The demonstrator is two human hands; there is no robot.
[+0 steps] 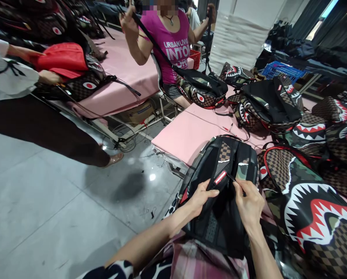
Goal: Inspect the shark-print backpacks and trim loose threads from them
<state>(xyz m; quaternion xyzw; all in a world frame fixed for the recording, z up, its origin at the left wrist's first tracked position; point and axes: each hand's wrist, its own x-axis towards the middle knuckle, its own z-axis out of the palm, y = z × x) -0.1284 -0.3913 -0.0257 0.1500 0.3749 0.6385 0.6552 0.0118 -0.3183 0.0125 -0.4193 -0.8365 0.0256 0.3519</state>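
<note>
A black backpack (224, 232) with brown-checked and camouflage patches rests on my lap, its back panel and straps facing up. My left hand (202, 197) is closed on one padded shoulder strap (215, 176), thumb lying just below a red label (220, 178) with white lettering. Close by, my right hand (249, 203) pinches a small, thin dark object (231, 177), its tip at the label's right end. What kind of object it is cannot be made out.
Shark-mouth backpacks (315, 209) crowd the right side. A pink-topped table (185, 131) stands ahead. Opposite, a person in a magenta shirt (173, 42) lifts straps of another backpack (202, 89). At left, another person's hands work on a red-lined bag (63, 58). A blue crate (280, 71) stands behind.
</note>
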